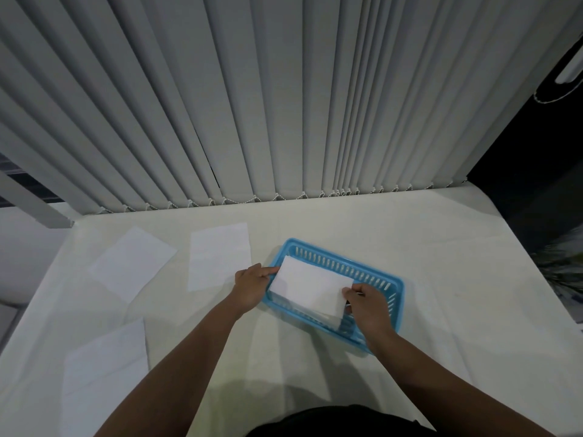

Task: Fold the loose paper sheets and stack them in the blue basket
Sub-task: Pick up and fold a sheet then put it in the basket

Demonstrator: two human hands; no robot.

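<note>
A blue slotted basket (372,269) lies on the white table, right of centre. A folded white paper sheet (310,287) sits over its inside, resting on other folded paper beneath. My left hand (250,285) pinches the sheet's left edge at the basket's left rim. My right hand (367,305) pinches the sheet's right corner inside the basket. Three loose flat sheets lie to the left: one far left (132,263), one near the middle (219,255), one at the near left (105,373).
The white table (441,310) ends on the right at a dark drop. Grey vertical blinds (252,105) hang along the table's far edge. My dark clothing shows at the bottom edge.
</note>
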